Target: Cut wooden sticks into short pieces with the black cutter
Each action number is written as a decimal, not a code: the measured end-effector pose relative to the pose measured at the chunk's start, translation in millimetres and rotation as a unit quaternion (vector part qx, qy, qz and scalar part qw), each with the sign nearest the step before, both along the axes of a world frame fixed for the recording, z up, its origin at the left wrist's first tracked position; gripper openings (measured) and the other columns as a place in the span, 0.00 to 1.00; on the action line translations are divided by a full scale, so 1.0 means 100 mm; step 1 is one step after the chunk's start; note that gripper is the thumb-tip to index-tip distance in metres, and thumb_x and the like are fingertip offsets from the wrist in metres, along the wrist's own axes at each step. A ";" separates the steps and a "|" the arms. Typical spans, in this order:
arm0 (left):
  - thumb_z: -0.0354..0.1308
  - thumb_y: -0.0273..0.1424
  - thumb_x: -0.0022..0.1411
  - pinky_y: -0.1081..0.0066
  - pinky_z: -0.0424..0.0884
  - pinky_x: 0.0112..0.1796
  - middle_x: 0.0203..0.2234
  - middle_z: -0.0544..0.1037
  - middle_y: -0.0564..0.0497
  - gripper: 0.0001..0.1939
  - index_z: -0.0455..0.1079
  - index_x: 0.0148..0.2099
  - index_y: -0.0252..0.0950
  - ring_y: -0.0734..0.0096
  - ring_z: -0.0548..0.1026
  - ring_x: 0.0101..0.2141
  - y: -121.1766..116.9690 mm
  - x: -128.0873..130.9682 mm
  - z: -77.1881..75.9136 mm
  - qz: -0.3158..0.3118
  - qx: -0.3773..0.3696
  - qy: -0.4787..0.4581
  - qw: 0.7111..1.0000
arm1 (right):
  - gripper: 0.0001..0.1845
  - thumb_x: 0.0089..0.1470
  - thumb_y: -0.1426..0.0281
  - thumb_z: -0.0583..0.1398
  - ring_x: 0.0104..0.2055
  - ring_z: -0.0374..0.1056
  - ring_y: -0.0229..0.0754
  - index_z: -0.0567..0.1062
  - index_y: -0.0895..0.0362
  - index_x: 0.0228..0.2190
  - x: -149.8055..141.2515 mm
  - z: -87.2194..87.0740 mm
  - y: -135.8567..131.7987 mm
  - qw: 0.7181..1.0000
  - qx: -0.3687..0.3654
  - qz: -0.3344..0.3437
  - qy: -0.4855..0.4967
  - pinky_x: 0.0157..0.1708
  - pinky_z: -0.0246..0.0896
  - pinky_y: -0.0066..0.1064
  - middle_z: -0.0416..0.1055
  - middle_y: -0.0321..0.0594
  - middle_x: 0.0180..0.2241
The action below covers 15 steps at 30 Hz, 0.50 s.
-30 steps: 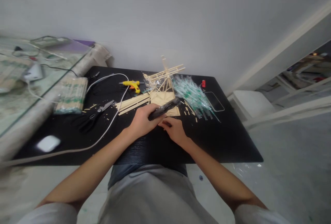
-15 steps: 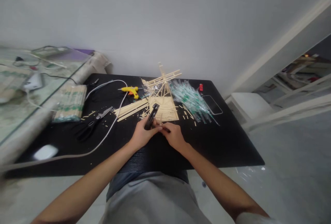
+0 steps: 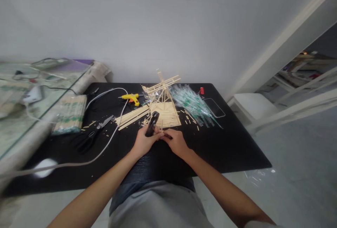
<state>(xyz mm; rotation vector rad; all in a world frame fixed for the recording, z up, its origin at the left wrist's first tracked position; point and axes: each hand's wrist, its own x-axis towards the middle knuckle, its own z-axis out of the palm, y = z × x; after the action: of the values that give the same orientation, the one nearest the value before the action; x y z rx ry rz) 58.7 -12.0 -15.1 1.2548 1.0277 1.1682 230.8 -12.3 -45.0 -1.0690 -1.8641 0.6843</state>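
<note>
My left hand (image 3: 143, 142) is closed around a black hand tool (image 3: 152, 124) that points up and away; its exact kind is unclear. Between the fingertips of both hands rises a short thin wooden stick (image 3: 162, 124). My right hand (image 3: 177, 141) is closed in a pinch against the left fingertips, with a small dark piece (image 3: 168, 136) showing at its fingers, too small to name. Just beyond lies a square wooden stick panel (image 3: 168, 114), and behind it stands a tilted stick frame (image 3: 163, 87). A bundle of loose sticks (image 3: 133, 116) lies to the left.
On the black table (image 3: 218, 150) are a yellow glue gun (image 3: 131, 98), black scissors (image 3: 92, 135), wrapped sticks (image 3: 70, 114), clear-green plastic wrappers (image 3: 193, 103), a phone-like dark slab (image 3: 214, 108) and a red item (image 3: 202, 90). A white cable (image 3: 110, 138) crosses the left side.
My left hand has turned the black tool from pointing right to pointing up and away. Both hands have come together at the fingertips, and the stick now shows upright. The view has tilted up.
</note>
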 end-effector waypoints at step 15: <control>0.74 0.37 0.46 0.65 0.74 0.39 0.28 0.79 0.51 0.19 0.66 0.29 0.36 0.67 0.78 0.32 0.02 0.00 -0.04 0.018 0.002 0.003 1.000 | 0.08 0.59 0.65 0.67 0.31 0.75 0.43 0.82 0.55 0.30 0.00 -0.01 0.01 0.999 -0.038 -0.007 0.020 0.35 0.69 0.32 0.81 0.40 0.30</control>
<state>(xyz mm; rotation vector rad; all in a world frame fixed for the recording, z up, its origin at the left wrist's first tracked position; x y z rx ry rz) 58.3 -9.5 -19.3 1.2474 1.0562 1.1948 230.8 -10.9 -45.9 -1.1076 -1.8077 0.7689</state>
